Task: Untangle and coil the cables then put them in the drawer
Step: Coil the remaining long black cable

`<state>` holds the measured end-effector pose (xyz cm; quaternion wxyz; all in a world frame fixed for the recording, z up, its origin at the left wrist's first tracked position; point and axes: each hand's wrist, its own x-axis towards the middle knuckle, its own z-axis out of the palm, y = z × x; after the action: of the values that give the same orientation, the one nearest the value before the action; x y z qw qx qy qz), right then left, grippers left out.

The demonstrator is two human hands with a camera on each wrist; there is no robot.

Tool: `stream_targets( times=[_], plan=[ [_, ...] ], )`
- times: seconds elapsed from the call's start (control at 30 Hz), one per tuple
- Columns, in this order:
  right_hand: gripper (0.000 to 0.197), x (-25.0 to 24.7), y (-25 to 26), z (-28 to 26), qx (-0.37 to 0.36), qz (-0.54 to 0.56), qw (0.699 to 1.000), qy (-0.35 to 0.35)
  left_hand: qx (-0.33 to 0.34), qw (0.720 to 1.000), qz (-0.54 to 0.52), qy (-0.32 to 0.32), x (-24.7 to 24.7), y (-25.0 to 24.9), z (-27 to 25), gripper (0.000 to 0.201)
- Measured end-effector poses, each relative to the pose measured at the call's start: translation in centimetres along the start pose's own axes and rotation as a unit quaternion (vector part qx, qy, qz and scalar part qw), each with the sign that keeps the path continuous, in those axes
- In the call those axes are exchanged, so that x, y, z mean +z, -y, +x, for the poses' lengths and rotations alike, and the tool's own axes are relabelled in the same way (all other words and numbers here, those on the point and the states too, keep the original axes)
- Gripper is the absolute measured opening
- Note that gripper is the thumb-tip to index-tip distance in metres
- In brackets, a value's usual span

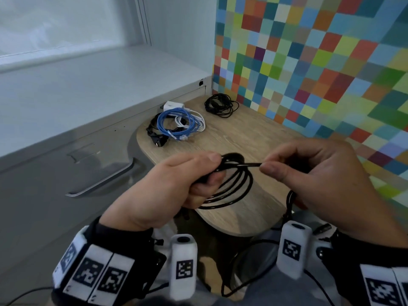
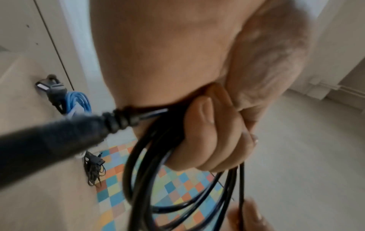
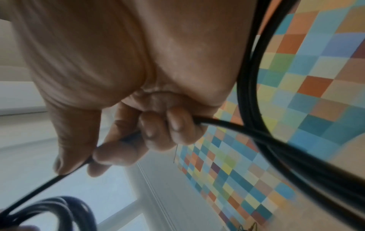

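- Cable (image 1: 229, 191) in black hangs in several loops just above the near end of the table (image 1: 242, 133), gathered at one side so the turns stay stacked and cannot spring apart.
- The left hand (image 1: 176, 186) has its fingers (image 2: 205, 134) curled tight around that bundle, acting as the anchor (its thick plug end sticks out past the thumb in the wrist view).
- The right hand (image 1: 309, 173) pinches a single strand between thumb and fingers (image 3: 110, 154), drawn taut away from the coil, probably to wrap or tuck the tail.
- Farther back on the table lie a blue-and-white cable bundle (image 1: 178, 124) and a thin black one (image 1: 220, 104), well apart from the hands.
- The drawer (image 1: 99, 173), left of the table, looks closed, so stowing is not yet begun.
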<state>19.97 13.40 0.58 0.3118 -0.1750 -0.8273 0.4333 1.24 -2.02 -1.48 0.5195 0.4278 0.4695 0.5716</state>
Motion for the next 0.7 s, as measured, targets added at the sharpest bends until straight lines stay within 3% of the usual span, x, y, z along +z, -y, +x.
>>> stream_targets(
  times=[0.13,0.3,0.4,0.5,0.63,0.7],
  plan=[
    [0.016,-0.1,-0.9,0.3,0.026,-0.017,0.999,-0.026,0.03,0.99,-0.129,-0.047,-0.9,-0.4,-0.4,0.032],
    [0.025,0.3,-3.0,0.8,0.052,-0.079,0.995,-0.02,0.08,0.969,-0.229,-0.051,-1.3,-1.0,-0.6,0.031],
    [0.02,0.0,-4.8,0.8,0.095,-0.139,0.986,0.004,0.112,0.949,-0.295,-0.011,-1.9,-1.1,-0.7,0.032],
    [0.018,-0.6,-5.9,0.7,0.124,-0.173,0.977,0.015,0.163,0.909,-0.382,0.036,-2.9,-1.3,-0.9,0.037],
    [0.018,-0.7,-6.0,0.9,0.148,-0.251,0.955,0.054,0.222,0.885,-0.41,0.015,-3.3,-1.4,-1.0,0.041],
    [0.028,-0.6,-6.0,0.8,0.156,-0.267,0.949,0.055,0.232,0.895,-0.382,-0.016,-3.3,-1.6,-1.0,0.041]
  ],
)
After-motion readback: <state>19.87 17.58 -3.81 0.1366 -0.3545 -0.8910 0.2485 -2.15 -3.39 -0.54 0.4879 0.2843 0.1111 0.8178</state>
